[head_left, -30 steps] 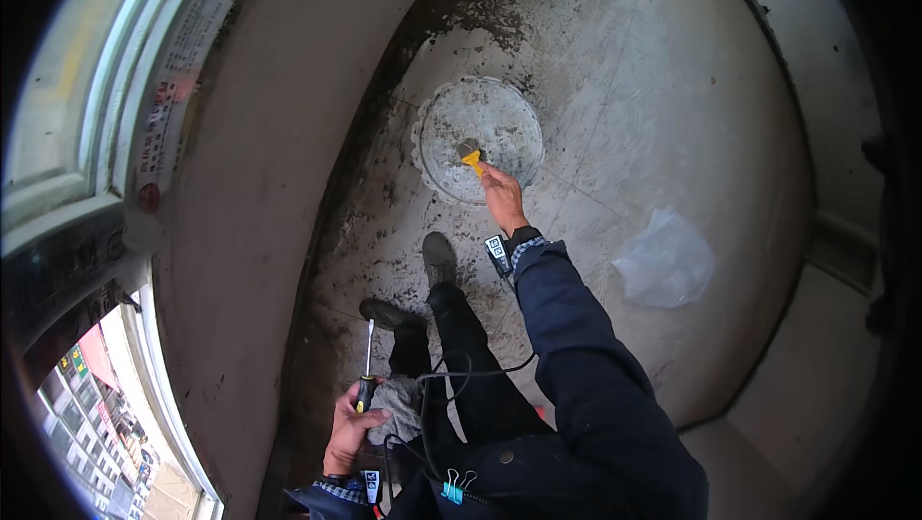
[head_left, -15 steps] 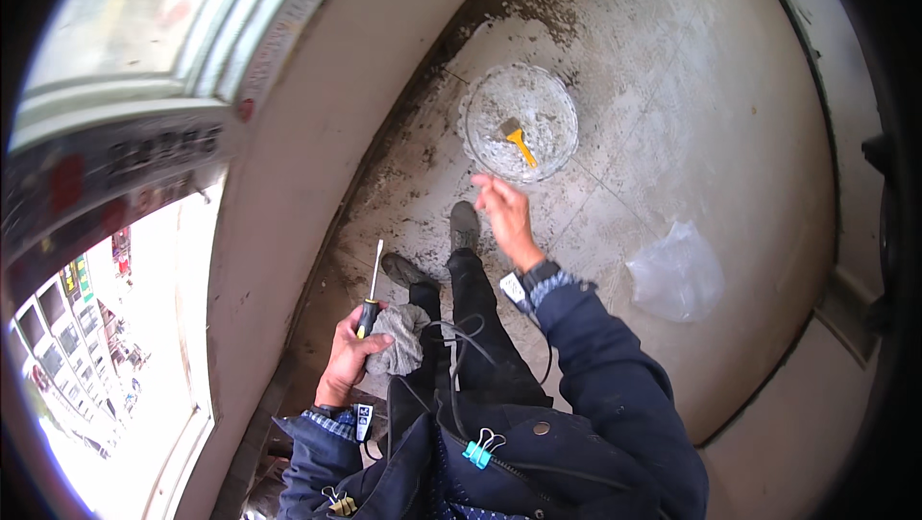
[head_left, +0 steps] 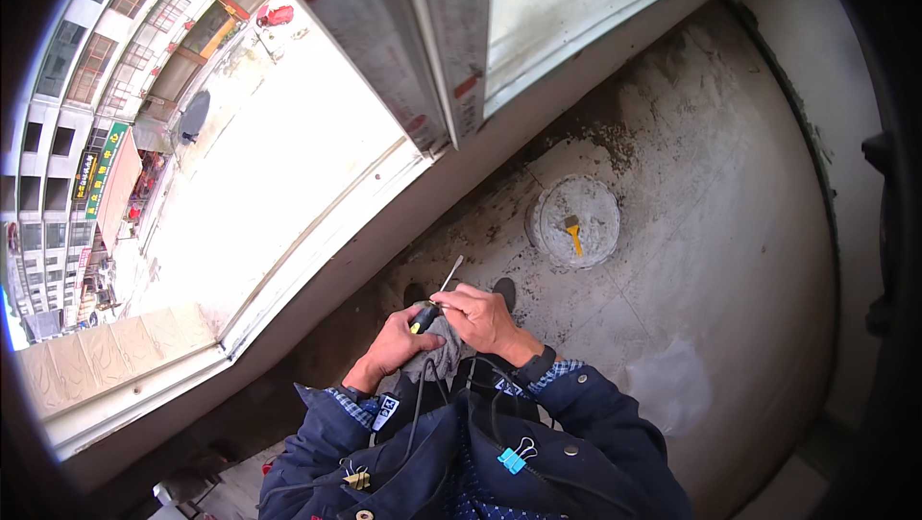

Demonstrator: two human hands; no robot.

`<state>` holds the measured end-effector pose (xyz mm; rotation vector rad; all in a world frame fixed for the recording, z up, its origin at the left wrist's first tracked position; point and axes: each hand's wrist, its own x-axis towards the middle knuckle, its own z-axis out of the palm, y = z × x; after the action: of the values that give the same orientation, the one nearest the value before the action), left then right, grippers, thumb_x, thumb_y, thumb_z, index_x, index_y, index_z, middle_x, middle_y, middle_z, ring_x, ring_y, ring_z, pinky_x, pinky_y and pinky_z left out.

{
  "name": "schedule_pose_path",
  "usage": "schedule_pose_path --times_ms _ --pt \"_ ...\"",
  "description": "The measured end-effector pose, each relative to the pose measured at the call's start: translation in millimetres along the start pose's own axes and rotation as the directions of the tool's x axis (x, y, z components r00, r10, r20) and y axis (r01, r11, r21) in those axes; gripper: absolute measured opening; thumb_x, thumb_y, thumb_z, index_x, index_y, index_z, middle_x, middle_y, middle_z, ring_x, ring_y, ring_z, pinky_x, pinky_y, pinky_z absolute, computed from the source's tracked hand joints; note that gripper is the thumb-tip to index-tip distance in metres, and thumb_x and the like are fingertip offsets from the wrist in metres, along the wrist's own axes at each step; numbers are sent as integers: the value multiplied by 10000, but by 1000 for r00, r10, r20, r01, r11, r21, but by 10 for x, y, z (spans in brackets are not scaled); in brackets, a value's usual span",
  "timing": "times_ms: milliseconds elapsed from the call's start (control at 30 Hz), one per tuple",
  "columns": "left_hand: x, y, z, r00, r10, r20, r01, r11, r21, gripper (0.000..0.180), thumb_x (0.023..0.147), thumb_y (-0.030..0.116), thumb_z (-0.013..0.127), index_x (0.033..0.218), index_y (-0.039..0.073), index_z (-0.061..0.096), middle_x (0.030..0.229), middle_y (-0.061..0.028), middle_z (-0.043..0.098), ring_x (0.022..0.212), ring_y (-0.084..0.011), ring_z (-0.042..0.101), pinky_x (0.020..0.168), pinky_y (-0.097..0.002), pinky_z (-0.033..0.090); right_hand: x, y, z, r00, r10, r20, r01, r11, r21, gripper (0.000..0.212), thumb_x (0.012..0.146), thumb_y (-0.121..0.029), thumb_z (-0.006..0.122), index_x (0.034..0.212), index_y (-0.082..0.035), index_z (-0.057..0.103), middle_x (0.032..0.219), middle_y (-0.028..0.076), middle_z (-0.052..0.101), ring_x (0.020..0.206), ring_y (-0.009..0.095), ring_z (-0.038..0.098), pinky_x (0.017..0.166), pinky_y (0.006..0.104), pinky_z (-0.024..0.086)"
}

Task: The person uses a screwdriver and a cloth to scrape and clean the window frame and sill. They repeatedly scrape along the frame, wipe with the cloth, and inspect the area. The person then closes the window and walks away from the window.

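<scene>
Black screwdriver [head_left: 425, 317], partly covered, gripped in the curled left hand [head_left: 390, 344], with a half-hidden grey cloth [head_left: 444, 355] below the screwdriver; right of the screwdriver, the right hand [head_left: 484, 320] bends nearly closed, any hold impossible to tell

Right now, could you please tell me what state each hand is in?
Left hand: closed, holding a screwdriver and a grey cloth.
Right hand: curled at the screwdriver; whether it grips anything there cannot be told.

Stained floor [head_left: 711, 232] bears translucent plastic [head_left: 669, 388] and, seemingly, a lidded bucket [head_left: 597, 220].
</scene>
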<state>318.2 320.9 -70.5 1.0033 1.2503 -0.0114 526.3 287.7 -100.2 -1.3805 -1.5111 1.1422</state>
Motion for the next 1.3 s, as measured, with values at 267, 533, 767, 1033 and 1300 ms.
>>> schedule_pose_path --times_ms 267,533,767,1033,1300 --pt "-804 344 -712 930 300 211 -347 907 239 584 731 291 824 1196 -29 676 1079 -182 723 1013 -282 685 925 -374 513 318 -1153 308 881 295 370 -162 923 -350 492 823 -216 616 1309 -159 663 971 213 735 913 455 692 797 530 558" --pt "-1371 201 -1299 917 281 285 -282 959 -37 547 847 334 792 1257 -5 666 1146 -93 686 1042 -178 642 946 -335 504 427 -1894 775 894 357 271 -232 886 -403 339 805 -261 676 1089 -75 679 856 226 726 868 435 708 780 512 555" --pt "-1434 133 -1462 932 289 219 -246 948 -202 458 989 398 681 1196 -11 683 1024 -42 696 927 -110 604 851 -291 499 459 -2060 806 920 383 79 -333 872 -360 319 810 -228 664 1069 -42 647 833 211 723 843 430 703 777 510 548" --pt "-1448 406 -1278 935 341 96 -351 928 125 494 1017 442 619 1052 -41 715 873 -123 708 800 -176 635 756 -347 516 427 -2173 678 920 297 257 -125 842 -525 567 856 -271 642 1402 -149 555 919 280 720 905 476 697 806 558 554" --pt "-1353 692 -1121 951 260 169 -290 938 189 612 898 519 748 1118 -50 713 973 -140 737 882 -202 684 825 -357 532 481 -1841 448 894 351 278 -189 860 -475 470 817 -258 705 1259 -118 631 1005 245 735 991 443 698 849 512 553"
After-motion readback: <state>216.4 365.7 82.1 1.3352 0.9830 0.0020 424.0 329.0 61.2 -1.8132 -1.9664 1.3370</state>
